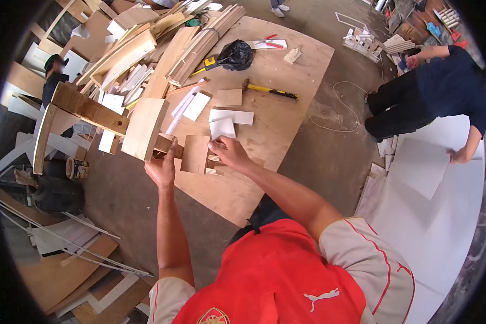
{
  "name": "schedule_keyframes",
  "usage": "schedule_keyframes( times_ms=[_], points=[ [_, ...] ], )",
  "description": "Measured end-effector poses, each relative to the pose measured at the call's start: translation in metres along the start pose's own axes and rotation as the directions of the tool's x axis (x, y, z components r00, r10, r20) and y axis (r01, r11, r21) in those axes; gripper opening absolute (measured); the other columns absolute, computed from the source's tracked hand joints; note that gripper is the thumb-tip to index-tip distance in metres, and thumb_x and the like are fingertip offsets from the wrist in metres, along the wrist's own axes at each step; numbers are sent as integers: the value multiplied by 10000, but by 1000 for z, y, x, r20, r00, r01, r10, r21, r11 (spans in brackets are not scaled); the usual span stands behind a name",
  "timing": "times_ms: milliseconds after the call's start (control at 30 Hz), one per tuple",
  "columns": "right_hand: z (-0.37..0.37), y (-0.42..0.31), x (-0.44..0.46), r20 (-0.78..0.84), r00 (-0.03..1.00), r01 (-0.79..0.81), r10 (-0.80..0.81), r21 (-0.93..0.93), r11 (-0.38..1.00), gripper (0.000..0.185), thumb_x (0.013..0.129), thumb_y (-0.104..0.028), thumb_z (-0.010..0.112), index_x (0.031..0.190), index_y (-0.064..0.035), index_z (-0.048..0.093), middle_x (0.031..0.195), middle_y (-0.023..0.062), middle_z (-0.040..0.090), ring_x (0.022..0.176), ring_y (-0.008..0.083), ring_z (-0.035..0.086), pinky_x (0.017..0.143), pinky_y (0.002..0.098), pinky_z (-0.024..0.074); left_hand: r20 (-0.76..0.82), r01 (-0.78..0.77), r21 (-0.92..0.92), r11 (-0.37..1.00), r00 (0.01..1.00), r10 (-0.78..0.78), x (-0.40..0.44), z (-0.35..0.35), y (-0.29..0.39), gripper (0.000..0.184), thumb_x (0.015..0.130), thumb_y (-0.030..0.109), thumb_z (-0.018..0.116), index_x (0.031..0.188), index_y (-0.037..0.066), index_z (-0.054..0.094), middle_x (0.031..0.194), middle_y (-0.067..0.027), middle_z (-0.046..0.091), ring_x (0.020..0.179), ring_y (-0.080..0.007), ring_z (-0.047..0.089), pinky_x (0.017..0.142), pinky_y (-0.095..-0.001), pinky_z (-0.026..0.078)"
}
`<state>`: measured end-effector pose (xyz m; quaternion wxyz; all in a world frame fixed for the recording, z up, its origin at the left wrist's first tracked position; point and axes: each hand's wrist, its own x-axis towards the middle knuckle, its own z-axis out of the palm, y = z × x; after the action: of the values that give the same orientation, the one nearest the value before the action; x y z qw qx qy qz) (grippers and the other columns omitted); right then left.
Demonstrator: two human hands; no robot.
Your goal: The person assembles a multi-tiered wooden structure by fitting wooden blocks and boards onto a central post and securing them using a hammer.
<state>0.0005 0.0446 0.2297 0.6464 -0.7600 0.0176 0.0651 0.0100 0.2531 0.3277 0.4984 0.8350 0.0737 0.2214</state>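
A wooden assembly extends leftward over the table edge: a curved end piece (42, 137), a brown rail (94, 112) and a broad pale wooden block (146, 128). My left hand (162, 168) is closed around the wood just beneath the block, thumb up along its near side. Right of it is a small square wooden panel (194, 154), whose upper right edge my right hand (231, 153) grips between thumb and fingers. Short plywood strips (213, 171) show beside the panel, partly hidden by my right hand. Whether panel and assembly are joined, I cannot tell.
On the plywood table (302, 59) lie a hammer (270, 91), white offcuts (232, 117), a tape measure (209, 62), a black plastic bag (236, 55), red-handled pliers (272, 43) and stacked timber (205, 40). A person (443, 86) at right holds a white sheet (418, 167); another person (51, 75) is at left.
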Motion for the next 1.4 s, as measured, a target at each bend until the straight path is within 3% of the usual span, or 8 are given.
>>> schedule_keyframes(
  times_ms=[167,300,333,367,667,1100,1233,1400],
  points=[
    [22,33,19,-67,995,-68,69,25,997,511,979,-496,614,1021,4,705,874,176,723,845,289,716,751,414,531,27,6,21,1000,1000,-7,18,-10,-24,462,786,132,895,1135,-81,678,1010,-143,755,905,-185,734,816,-330,584],
    [29,61,27,-161,975,-165,156,-41,986,489,973,-481,609,1044,-8,713,919,191,733,906,318,720,783,423,534,170,43,-199,979,985,-9,31,-20,-27,541,820,-15,816,1293,-105,571,1180,-151,686,1044,-208,684,900,-342,567],
    [33,66,27,-200,963,-195,179,-63,979,481,971,-477,610,1048,-14,715,928,191,736,914,327,720,790,425,535,163,19,-222,975,987,18,37,-21,-31,498,816,21,836,1238,-103,605,1130,-149,705,1000,-199,695,874,-338,571],
    [36,73,28,-223,957,-213,188,-96,972,386,1008,-377,619,1002,0,701,854,107,734,701,166,675,643,330,531,157,-5,-246,969,987,45,43,-21,-39,460,811,57,856,1183,-102,638,1081,-148,724,955,-189,707,847,-335,575],
    [96,85,9,-448,884,-230,134,-169,958,418,916,-423,684,1101,-50,716,1055,164,748,977,331,719,851,418,552,347,-170,-331,928,893,287,80,-32,-90,312,797,115,880,1040,-21,740,1009,-97,761,934,-190,712,848,-340,554],
    [105,65,17,-510,834,-329,208,-158,931,380,894,-368,723,1105,-52,718,1035,140,749,982,258,720,863,379,559,356,-162,-339,927,890,286,97,-32,-76,322,778,77,865,1058,-24,740,991,-91,766,911,-184,720,850,-336,551],
    [87,71,40,-469,832,-420,298,-180,890,413,877,-371,720,1144,-56,698,1091,155,740,1050,319,700,900,426,544,411,-101,-102,990,902,135,110,-28,-80,370,813,143,848,1123,-10,718,1051,-92,747,963,-221,699,882,-367,543],
    [78,117,52,-476,828,-487,297,-347,801,480,847,-403,759,1174,-60,686,1109,163,730,1063,333,693,912,442,545,448,165,-68,984,886,-118,114,-30,-66,487,801,208,886,1143,-64,671,1103,-136,703,1046,-241,665,913,-351,527]
  ],
)
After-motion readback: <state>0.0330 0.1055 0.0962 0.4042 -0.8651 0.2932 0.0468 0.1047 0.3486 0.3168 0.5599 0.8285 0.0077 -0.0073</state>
